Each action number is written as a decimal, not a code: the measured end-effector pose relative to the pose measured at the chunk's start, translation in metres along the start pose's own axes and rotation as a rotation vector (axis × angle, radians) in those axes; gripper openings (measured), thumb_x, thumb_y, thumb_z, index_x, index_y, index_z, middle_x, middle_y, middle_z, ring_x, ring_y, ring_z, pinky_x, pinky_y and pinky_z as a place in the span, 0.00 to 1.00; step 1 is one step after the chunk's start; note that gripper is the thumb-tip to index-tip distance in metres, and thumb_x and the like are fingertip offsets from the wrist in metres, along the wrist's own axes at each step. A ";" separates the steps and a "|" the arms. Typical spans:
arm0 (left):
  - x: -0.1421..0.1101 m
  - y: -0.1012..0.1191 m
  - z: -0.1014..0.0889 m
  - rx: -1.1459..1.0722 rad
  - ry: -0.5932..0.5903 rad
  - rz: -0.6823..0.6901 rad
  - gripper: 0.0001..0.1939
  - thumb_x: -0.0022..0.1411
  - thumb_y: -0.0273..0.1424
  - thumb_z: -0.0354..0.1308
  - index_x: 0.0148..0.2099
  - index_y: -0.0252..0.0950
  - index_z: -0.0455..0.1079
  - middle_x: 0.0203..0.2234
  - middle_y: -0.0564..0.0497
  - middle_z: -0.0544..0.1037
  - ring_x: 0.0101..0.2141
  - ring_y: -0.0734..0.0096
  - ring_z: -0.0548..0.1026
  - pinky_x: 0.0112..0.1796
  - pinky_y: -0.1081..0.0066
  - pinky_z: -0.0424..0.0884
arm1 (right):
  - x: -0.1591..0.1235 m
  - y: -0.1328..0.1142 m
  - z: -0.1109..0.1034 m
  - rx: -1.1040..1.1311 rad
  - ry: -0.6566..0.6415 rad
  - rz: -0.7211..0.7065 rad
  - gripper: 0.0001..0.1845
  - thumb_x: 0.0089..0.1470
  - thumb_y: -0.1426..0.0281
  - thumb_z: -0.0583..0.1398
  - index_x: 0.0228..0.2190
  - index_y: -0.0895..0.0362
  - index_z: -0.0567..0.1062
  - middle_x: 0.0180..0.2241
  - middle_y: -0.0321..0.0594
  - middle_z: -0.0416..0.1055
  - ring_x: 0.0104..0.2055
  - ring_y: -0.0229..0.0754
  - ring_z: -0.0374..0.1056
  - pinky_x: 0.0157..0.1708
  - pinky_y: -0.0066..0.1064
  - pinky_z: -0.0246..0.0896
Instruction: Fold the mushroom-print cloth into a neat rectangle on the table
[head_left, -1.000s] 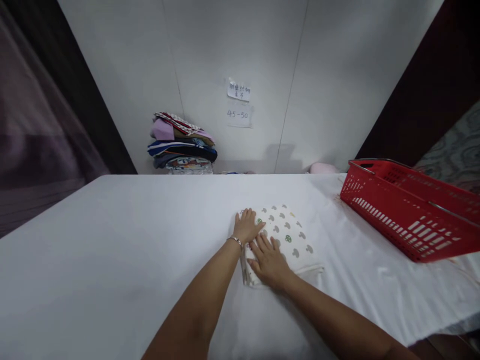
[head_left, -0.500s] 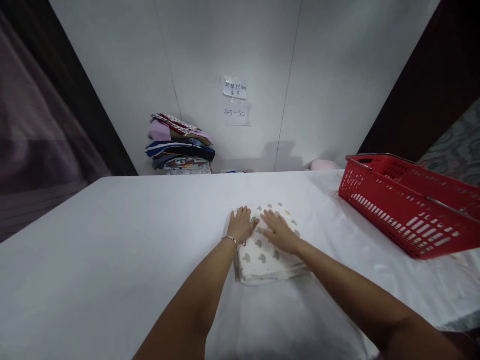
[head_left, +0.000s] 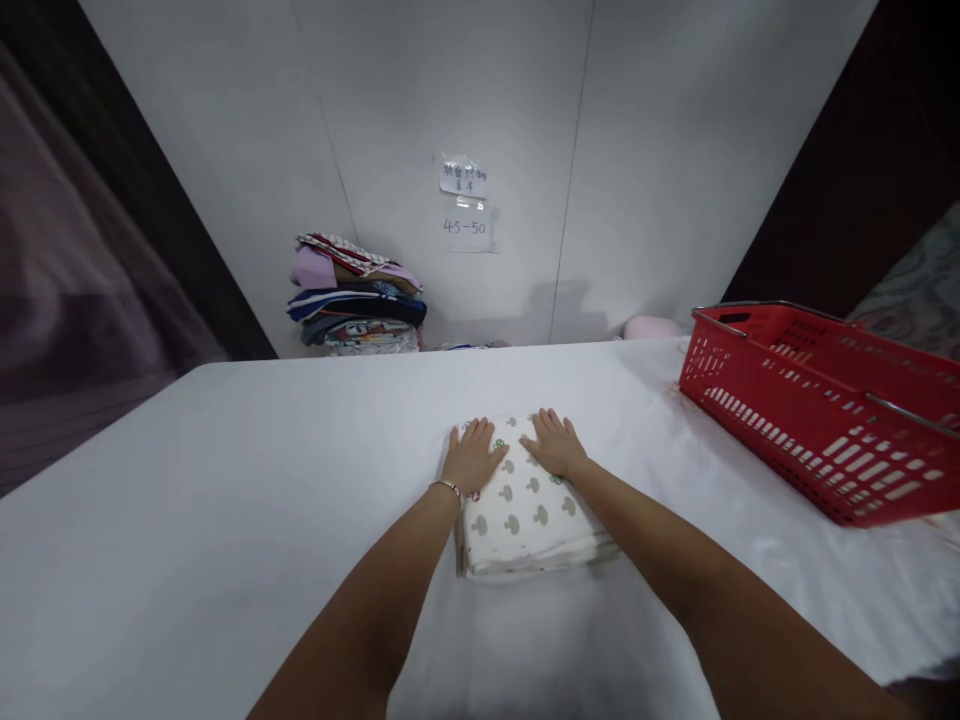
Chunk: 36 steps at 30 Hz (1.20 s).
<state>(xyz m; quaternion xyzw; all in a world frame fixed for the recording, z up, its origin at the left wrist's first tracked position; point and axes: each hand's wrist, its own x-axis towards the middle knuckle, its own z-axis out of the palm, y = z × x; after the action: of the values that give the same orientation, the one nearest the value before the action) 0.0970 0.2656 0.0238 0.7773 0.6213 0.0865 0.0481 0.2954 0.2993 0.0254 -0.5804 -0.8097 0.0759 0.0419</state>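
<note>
A folded white cloth [head_left: 517, 525] with a grey mushroom print and a few coloured motifs lies on the white-covered table in front of me. Its layers show along the near edge. My left hand [head_left: 472, 457] rests flat on the cloth's far left part, fingers stretched out, a bracelet round the wrist. On the far right part lies my right hand [head_left: 553, 444], palm down with fingers spread. Neither hand grips anything. My right forearm passes over the right side of the cloth.
A red plastic basket [head_left: 795, 410] with metal handles stands at the right on the table [head_left: 225, 520]. Behind the far edge is a pile of folded clothes [head_left: 358, 295], with a pink item [head_left: 651, 328] farther right. Two paper notes [head_left: 466, 225] hang on the wall.
My right hand has slid from the middle of the cloth toward its far right edge. My left hand remains flat at the left. The view has shifted slightly.
</note>
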 end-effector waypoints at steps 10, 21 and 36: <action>0.002 -0.002 0.003 0.007 -0.002 0.006 0.32 0.65 0.49 0.32 0.65 0.39 0.48 0.65 0.47 0.50 0.64 0.61 0.45 0.60 0.48 0.40 | -0.031 0.008 0.005 0.007 0.048 -0.041 0.37 0.60 0.51 0.41 0.62 0.62 0.50 0.66 0.49 0.38 0.67 0.48 0.29 0.61 0.49 0.28; -0.033 0.039 -0.020 0.146 0.092 0.019 0.30 0.65 0.44 0.39 0.64 0.36 0.53 0.64 0.43 0.52 0.64 0.55 0.45 0.60 0.46 0.32 | -0.029 0.008 -0.020 0.262 -0.057 0.021 0.33 0.59 0.54 0.49 0.61 0.56 0.55 0.66 0.45 0.41 0.67 0.48 0.31 0.61 0.50 0.28; -0.082 0.039 -0.006 0.034 -0.039 -0.059 0.31 0.65 0.47 0.33 0.65 0.39 0.49 0.65 0.46 0.48 0.64 0.58 0.42 0.59 0.46 0.44 | -0.156 0.052 -0.027 1.244 -0.081 0.468 0.14 0.55 0.61 0.58 0.35 0.61 0.74 0.29 0.43 0.75 0.23 0.34 0.67 0.22 0.24 0.64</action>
<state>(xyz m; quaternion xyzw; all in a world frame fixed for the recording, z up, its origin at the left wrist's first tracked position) 0.1158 0.1773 0.0306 0.7610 0.6442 0.0592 0.0496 0.3987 0.1703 0.0464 -0.6051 -0.4687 0.5580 0.3208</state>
